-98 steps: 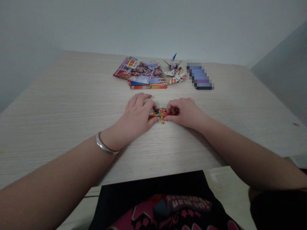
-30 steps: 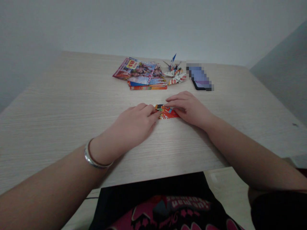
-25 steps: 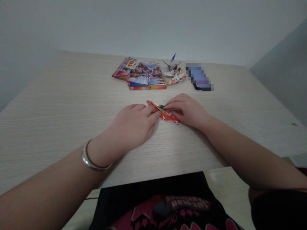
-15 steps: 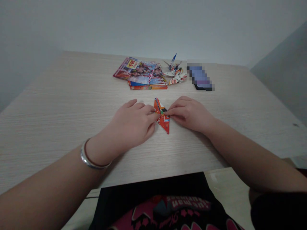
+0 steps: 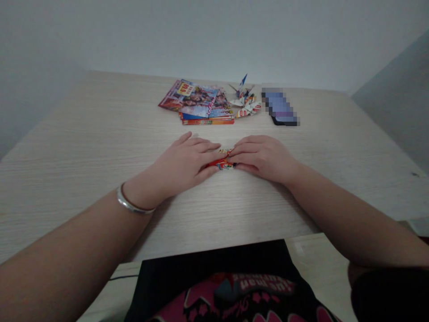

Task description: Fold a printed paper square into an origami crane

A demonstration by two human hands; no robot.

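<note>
A small folded piece of red and orange printed paper (image 5: 223,164) lies flat on the wooden table (image 5: 100,147), close to its near edge. My left hand (image 5: 186,160), with a silver bangle on the wrist, has its fingers stretched over the paper's left end and its thumb below it. My right hand (image 5: 264,154) covers the right end the same way. The fingertips of both hands meet over the paper and pinch it down against the table. Most of the paper is hidden under the fingers.
At the back of the table lie a stack of colourful printed sheets (image 5: 197,103), a finished folded paper crane (image 5: 246,99) and a phone (image 5: 279,109). The table's near edge runs just above my lap.
Half a second ago the folded paper stood as an upright diamond pinched between both hands. It has since been turned down flat, and both hands' fingers have stretched out over it.
</note>
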